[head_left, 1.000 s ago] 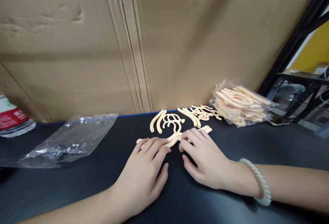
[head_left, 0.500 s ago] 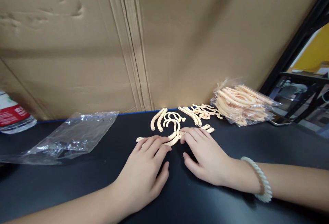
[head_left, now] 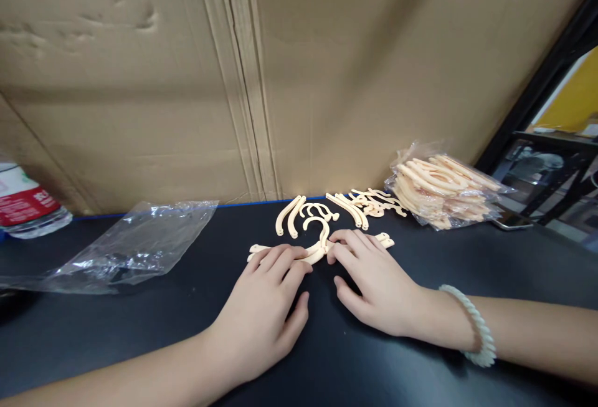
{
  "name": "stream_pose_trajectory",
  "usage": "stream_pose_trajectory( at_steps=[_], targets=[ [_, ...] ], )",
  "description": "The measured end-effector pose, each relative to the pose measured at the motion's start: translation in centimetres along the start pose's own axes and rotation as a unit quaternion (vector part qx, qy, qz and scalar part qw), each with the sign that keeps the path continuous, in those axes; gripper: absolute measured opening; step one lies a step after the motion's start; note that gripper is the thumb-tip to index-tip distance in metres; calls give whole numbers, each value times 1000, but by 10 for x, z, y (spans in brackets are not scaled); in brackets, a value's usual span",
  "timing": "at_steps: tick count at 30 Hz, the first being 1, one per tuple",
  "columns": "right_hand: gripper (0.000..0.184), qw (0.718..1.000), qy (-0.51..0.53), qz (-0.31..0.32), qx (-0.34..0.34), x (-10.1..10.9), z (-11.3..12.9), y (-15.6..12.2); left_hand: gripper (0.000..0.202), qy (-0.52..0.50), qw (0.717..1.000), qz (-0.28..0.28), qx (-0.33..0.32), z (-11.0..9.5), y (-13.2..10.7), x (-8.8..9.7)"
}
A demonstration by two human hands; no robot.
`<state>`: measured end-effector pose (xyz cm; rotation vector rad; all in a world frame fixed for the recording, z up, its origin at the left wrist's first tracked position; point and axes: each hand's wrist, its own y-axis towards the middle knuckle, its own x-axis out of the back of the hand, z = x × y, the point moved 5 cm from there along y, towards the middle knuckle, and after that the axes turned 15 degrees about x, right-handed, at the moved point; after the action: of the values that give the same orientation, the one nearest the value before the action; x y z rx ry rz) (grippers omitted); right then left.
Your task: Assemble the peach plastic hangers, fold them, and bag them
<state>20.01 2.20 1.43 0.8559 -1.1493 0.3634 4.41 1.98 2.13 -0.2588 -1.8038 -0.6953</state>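
Both hands lie palm down with thumbs clear of the fingers, so each grip stands apart rather than clamped: the left hand [head_left: 271,307] rests its curled fingers over one side of a pale hanger-like assembly [head_left: 314,256], and the right hand [head_left: 378,282] covers the other side near the middle; what the hidden fingertips press on cannot be told. The assembly lies flat on the tabletop [head_left: 116,316] under and between them, arm ends poking out at either side and a curved hook [head_left: 324,232] reaching away from the centre. It looks like smooth moulded plastic, so likely light, fairly stiff along the arms, a little slippery, and weakest at the thin hook and the central joint. The broad arms close to that joint seem the best hold, better than the hook. Just beyond sit loose curved arms [head_left: 284,212], slanting arms [head_left: 348,209] and a tangle of small hooks [head_left: 374,202], then a filled clear bag [head_left: 443,189] to the right and a flat clear bag [head_left: 154,239] to the left.
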Motion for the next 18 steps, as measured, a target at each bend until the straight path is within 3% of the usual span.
stream_pose_trajectory(
  at_steps=[14,18],
  targets=[
    [12,998,-30,-22,45,3,4,0,26,-57,998,-1,3,-1,-1,3],
    [15,990,-88,-56,95,11,-7,5,19,-131,990,-49,16,8,2,12]
  ],
)
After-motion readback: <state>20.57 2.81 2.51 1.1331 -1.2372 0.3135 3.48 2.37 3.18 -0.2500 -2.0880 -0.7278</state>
